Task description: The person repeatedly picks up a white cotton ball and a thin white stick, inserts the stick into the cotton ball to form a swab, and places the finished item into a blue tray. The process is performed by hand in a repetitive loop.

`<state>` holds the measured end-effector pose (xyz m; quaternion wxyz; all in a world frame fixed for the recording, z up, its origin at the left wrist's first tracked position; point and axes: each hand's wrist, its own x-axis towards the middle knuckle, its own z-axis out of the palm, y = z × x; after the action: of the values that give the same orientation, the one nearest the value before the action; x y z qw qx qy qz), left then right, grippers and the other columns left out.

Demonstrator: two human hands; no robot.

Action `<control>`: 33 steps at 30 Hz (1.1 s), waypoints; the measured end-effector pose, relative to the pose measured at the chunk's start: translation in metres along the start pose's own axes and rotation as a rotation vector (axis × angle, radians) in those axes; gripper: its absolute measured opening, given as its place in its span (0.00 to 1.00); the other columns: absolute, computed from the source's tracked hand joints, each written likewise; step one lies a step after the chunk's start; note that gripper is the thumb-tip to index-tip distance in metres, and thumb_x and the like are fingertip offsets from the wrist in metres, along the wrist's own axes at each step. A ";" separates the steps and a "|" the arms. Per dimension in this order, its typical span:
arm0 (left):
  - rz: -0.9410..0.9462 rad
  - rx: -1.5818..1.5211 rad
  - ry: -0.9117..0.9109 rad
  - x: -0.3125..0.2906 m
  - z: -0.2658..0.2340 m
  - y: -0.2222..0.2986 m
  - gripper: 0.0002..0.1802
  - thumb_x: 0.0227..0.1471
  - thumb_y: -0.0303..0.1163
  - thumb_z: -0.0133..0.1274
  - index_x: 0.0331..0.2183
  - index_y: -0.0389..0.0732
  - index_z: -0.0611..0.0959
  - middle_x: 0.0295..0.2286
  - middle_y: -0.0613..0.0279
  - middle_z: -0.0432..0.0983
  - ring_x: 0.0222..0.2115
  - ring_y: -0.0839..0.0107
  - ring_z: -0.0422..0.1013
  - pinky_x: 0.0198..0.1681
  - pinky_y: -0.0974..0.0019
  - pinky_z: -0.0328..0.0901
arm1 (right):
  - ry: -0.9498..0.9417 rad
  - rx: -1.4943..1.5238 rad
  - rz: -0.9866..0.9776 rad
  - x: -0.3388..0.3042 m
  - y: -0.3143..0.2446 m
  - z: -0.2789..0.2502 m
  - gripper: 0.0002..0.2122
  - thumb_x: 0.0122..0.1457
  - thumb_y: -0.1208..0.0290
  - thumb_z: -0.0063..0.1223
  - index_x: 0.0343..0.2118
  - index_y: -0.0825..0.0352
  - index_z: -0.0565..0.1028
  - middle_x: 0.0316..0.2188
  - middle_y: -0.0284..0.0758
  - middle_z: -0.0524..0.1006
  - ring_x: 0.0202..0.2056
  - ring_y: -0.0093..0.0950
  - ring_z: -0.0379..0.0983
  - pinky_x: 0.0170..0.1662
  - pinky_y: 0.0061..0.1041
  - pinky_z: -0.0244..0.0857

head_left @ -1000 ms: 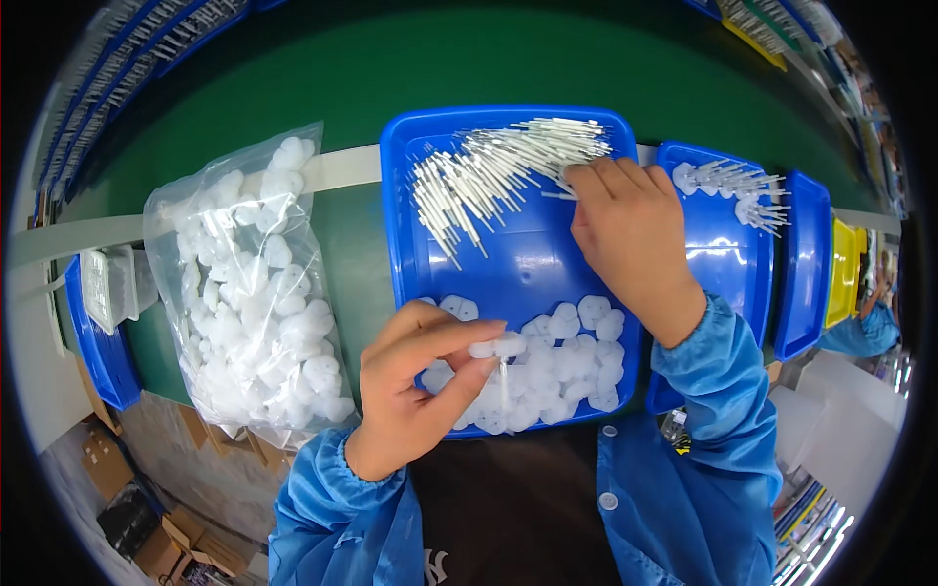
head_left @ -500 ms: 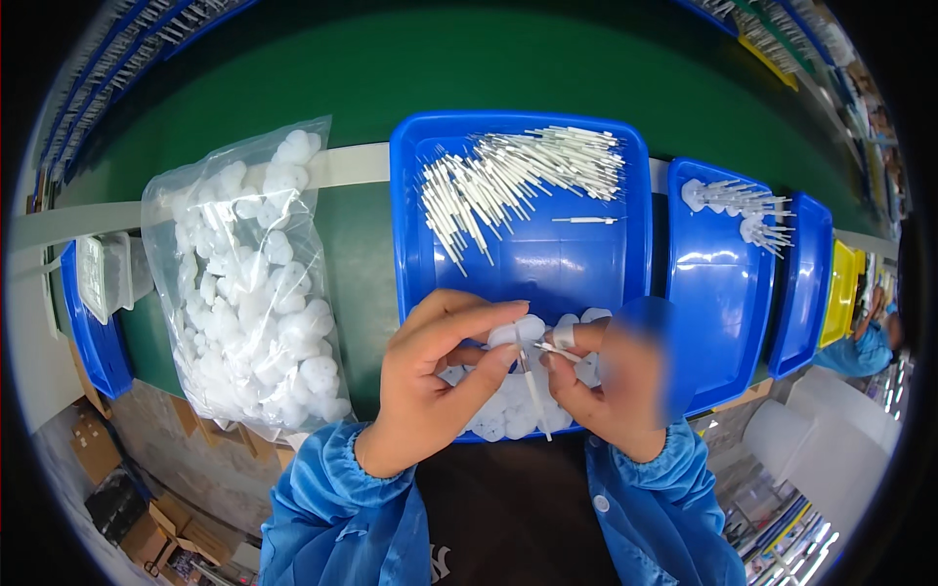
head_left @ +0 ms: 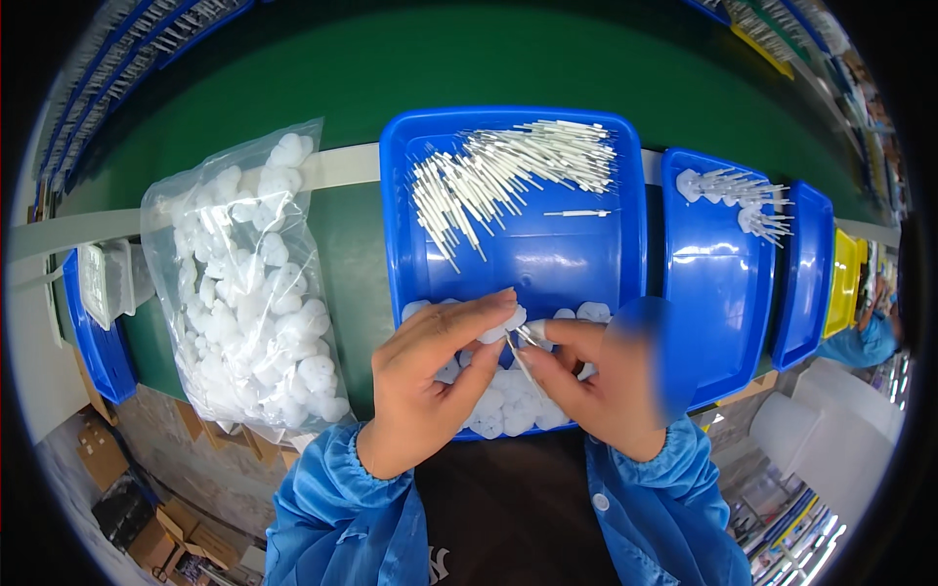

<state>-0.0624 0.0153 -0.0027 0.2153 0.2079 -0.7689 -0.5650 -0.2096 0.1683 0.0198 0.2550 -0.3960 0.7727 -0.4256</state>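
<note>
"Starting with the pose: what do you have on the hands?"

"I watch from afar through the head view. The left hand [head_left: 430, 376] reaches in from lower left, thumb and forefinger pinching a small white, translucent, lobed plastic piece [head_left: 516, 316]. The right hand [head_left: 606, 386] meets it from the other side, thumb and forefinger pinched together on slim white rods [head_left: 523, 363], at least two by my count. Fingertips nearly touch, all above the near part of a deep blue rectangular plastic tray [head_left: 508, 115]."

"Change against the earlier frames?"

"One second ago I had the right hand up at the heap of slender white rods [head_left: 518, 166] in the tray's far half. Half a second ago both hands were already together, with one rod hanging long below the piece. Now the fingertips sit closer and less of that rod shows. A single loose white rod [head_left: 581, 213] lies below the heap, as it did half a second ago."

"Uncertain points?"

"Left fingers cover part of the piece; I cannot tell whether the rod tips have entered it. The right hand's outer side is smeared by blur. The hands partly hide the layer of white lobed pieces [head_left: 508, 405] beneath. Both blue fabric sleeves [head_left: 327, 488] are cut off by the lower edge."
</note>
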 end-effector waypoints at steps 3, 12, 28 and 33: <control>0.005 0.017 0.001 0.000 0.002 -0.002 0.25 0.52 0.14 0.67 0.52 0.38 0.90 0.44 0.53 0.89 0.37 0.64 0.85 0.38 0.65 0.77 | -0.036 0.055 -0.009 0.006 0.012 0.002 0.06 0.61 0.74 0.74 0.37 0.68 0.86 0.18 0.34 0.80 0.18 0.21 0.77 0.24 0.22 0.66; 0.153 0.259 -0.002 -0.002 0.001 -0.001 0.24 0.49 0.16 0.69 0.49 0.38 0.92 0.37 0.53 0.90 0.32 0.61 0.85 0.36 0.63 0.78 | 0.088 -0.380 -0.342 0.010 0.009 0.005 0.07 0.60 0.70 0.74 0.35 0.67 0.86 0.18 0.32 0.79 0.17 0.31 0.74 0.22 0.29 0.64; 0.310 0.292 0.057 0.000 0.003 0.000 0.18 0.47 0.16 0.69 0.43 0.36 0.89 0.43 0.53 0.89 0.37 0.61 0.85 0.36 0.63 0.80 | 0.047 0.216 -0.096 -0.001 0.022 -0.003 0.16 0.57 0.71 0.77 0.47 0.64 0.84 0.29 0.32 0.86 0.29 0.26 0.83 0.35 0.25 0.70; 0.468 0.418 0.008 -0.004 -0.001 0.001 0.14 0.43 0.15 0.71 0.34 0.39 0.88 0.50 0.53 0.88 0.46 0.57 0.84 0.45 0.62 0.81 | -0.075 0.510 0.064 -0.001 0.020 -0.006 0.18 0.60 0.76 0.74 0.52 0.67 0.81 0.31 0.30 0.86 0.34 0.17 0.80 0.39 0.22 0.70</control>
<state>-0.0588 0.0172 -0.0024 0.2952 0.0673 -0.8946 -0.3287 -0.2212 0.1787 0.0063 0.3883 -0.3099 0.6425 -0.5834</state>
